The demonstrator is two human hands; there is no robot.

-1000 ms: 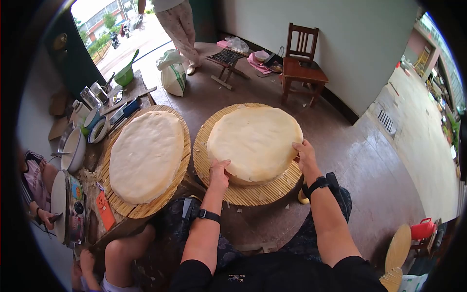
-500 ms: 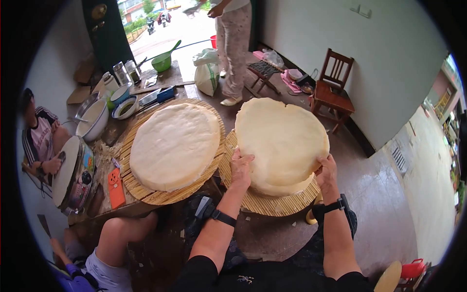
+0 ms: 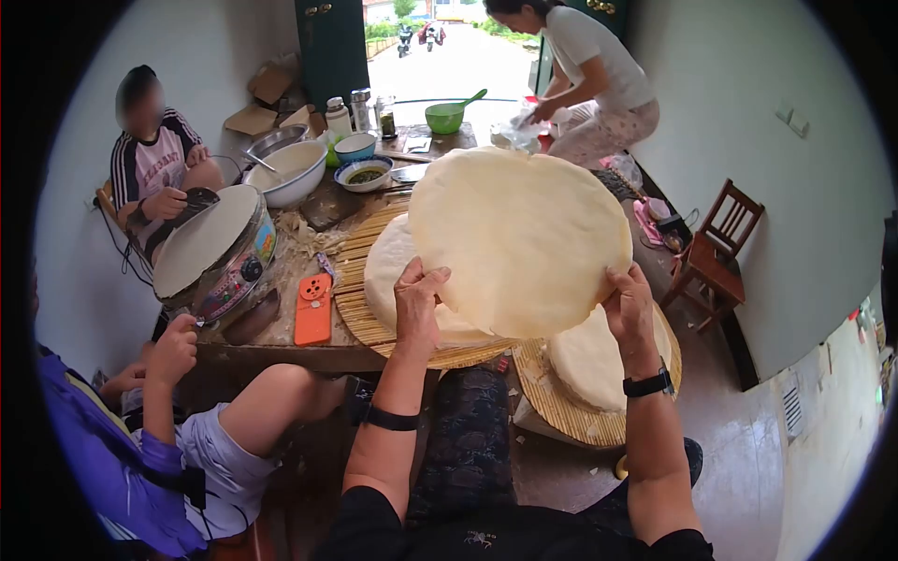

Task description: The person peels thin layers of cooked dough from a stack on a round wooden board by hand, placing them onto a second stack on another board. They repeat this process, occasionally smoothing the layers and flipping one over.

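Note:
Between my two hands hangs a large, thin, round pancake, pale yellow with a slightly ragged edge. My left hand pinches its lower left edge, and my right hand pinches the lower right. Beneath and behind it, a stack of pancakes rests on a round slatted mat on the table, partly hidden. A second stack lies on another slatted mat, lower and to the right, below my right hand.
At left a person holds a dark scraper over a round griddle. A batter basin, sauce bowl, green ladle and orange phone are on the table. Other people sit lower left and crouch near the door. A wooden chair stands right.
Both hands have lifted the pancake off the right stack and carried it up and left, toward the left stack. The view has turned left, and the person by the door now bends down.

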